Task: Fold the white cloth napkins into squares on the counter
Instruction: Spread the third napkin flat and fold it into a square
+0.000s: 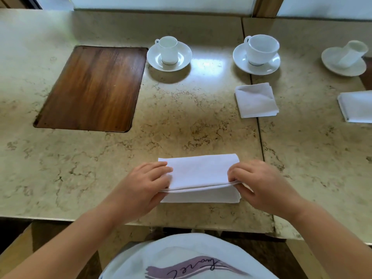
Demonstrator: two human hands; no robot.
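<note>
Lying near the front edge of the marble counter (80, 162), a white napkin (199, 172) is folded into a wide rectangle with its upper layer lifted off the lower one along the near side. The left hand (145, 184) pinches that upper layer at its left end, fingers on top and thumb beneath. The right hand (259, 184) grips the same layer at the right end, fingers curled over the edge. Both forearms reach in from below, over a light shirt (187, 256) with a purple printed mark.

Farther back and to the right, a folded napkin (256, 100) sits as a finished square just beside a seam in the counter. A second folded cloth (356, 107) lies at the right edge, partly cut off. Behind these stand three white cups on saucers: a narrow cup (168, 49) at centre, a wider cup (261, 49) to its right, and a blurred cup (352, 53) at far right. A dark wooden inset panel (92, 87) fills the counter's left part.
</note>
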